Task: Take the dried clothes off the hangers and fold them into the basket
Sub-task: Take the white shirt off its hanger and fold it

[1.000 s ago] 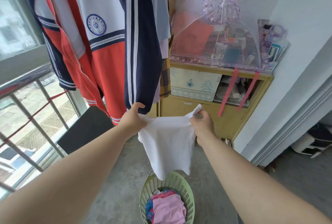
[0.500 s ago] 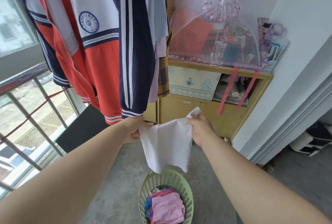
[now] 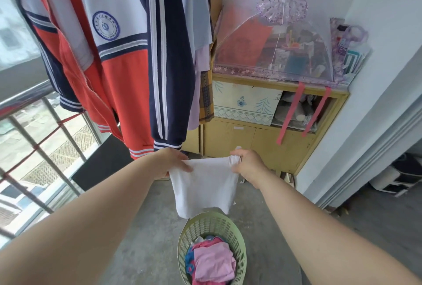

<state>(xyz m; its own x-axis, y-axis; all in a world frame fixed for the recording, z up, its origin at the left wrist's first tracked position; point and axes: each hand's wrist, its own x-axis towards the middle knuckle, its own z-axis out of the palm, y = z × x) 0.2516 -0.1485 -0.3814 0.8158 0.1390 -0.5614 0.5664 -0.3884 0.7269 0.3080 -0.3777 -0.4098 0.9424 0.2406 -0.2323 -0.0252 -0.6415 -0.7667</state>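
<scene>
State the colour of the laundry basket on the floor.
Pale green basket, clearest in the head view.

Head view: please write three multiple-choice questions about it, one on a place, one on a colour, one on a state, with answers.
1. Where does the green basket stand? A. on the cabinet. B. on the floor, below the white garment. C. on the window rail.
2. What colour is the top cloth in the basket? A. pink. B. yellow. C. black.
3. How is the white garment held? A. it lies in the basket. B. it hangs on a hanger. C. the left hand and the right hand grip its upper edge.
Answers: 1 B, it sits on the grey floor under the garment's hem; 2 A, pink cloth lies uppermost; 3 C, both hands pinch its top corners.
</scene>
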